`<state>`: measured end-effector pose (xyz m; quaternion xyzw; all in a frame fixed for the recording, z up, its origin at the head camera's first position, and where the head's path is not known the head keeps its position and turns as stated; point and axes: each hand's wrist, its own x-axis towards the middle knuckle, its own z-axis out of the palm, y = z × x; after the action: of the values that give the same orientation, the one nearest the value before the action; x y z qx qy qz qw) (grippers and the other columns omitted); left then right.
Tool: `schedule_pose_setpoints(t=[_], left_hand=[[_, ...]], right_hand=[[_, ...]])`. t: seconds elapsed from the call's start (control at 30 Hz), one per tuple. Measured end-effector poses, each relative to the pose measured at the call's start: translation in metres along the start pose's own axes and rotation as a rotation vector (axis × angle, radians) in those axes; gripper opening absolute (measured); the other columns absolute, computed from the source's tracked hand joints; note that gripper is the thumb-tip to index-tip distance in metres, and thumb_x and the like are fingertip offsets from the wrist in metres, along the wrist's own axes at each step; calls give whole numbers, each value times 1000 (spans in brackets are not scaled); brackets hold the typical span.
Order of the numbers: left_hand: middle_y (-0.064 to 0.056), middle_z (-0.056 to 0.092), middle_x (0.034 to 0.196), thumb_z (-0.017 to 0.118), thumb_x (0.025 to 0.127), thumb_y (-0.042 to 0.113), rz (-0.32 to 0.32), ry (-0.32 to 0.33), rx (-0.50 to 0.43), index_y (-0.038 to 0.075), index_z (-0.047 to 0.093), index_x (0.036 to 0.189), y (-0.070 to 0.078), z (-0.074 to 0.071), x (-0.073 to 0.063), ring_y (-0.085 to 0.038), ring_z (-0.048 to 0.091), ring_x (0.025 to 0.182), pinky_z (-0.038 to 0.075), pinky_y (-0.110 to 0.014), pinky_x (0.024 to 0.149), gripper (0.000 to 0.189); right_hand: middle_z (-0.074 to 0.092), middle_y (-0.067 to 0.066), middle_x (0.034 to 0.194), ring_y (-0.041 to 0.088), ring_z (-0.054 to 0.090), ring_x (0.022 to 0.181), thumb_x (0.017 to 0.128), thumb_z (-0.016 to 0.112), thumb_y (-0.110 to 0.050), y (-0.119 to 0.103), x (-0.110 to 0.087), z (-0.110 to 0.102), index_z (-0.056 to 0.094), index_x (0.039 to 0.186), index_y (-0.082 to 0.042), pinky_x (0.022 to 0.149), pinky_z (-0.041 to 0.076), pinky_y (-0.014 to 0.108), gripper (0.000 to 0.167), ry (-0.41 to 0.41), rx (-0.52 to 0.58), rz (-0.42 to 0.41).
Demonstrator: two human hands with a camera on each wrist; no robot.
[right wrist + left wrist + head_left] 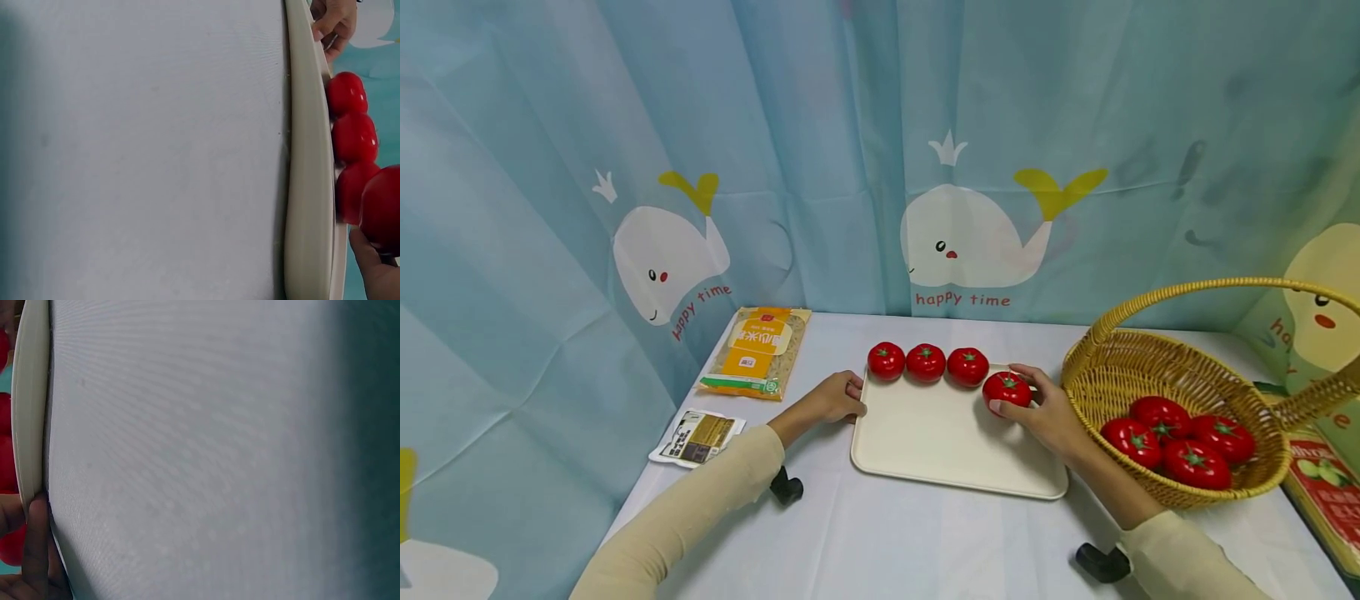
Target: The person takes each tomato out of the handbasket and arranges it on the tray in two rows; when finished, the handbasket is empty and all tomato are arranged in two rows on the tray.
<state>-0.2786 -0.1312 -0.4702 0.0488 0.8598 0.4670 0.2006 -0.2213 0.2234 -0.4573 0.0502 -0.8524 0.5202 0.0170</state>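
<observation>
A cream rectangular tray (940, 433) lies on the white tablecloth, with three red tomatoes (926, 363) in a row along its far side. My left hand (837, 397) pinches the tray's left rim; in the left wrist view the thumb (10, 514) is over the rim and a finger (39, 540) beneath it. Between thumb and fingers, my right hand (1051, 415) grips a fourth tomato (1007, 392) over the tray's far right part, beside the row. The right wrist view shows this held tomato (382, 209) close up, overlapping the row's nearest one.
To the right stands a yellow wicker basket (1097, 367) with a tall handle and several tomatoes (1195, 463) inside. A red and green package (1326, 492) lies beyond it. On the left are a yellow bag of grain (756, 352) and a small white packet (697, 437).
</observation>
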Motion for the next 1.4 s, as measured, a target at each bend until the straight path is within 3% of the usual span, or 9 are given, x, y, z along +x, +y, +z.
schedule_pose_setpoints(t=[0.2, 0.57, 1.4], left_hand=[[-9, 58, 94, 71, 83, -3, -6, 2, 1, -3, 55, 119, 1, 0, 0, -16, 60, 77, 62, -27, 67, 40], [-9, 58, 94, 71, 84, -3, -9, 1, -7, -3, 55, 119, 1, 0, -1, -16, 60, 77, 63, -27, 68, 39], [-10, 59, 97, 71, 84, -2, -12, 5, -11, -2, 55, 121, -1, 0, 1, -17, 61, 78, 63, -27, 69, 40]], right_hand=[[51, 23, 139, 32, 56, 116, 89, 76, -23, 0, 2, 4, 45, 145, -1, 81, 47, 8, 68, 32, -6, 31], [51, 26, 140, 37, 55, 120, 88, 77, -21, 4, 6, 3, 44, 145, 0, 81, 45, 7, 69, 18, -23, 40], [47, 26, 143, 35, 52, 122, 90, 75, -22, 7, 18, -3, 42, 147, 0, 80, 43, 4, 70, 21, -22, 61]])
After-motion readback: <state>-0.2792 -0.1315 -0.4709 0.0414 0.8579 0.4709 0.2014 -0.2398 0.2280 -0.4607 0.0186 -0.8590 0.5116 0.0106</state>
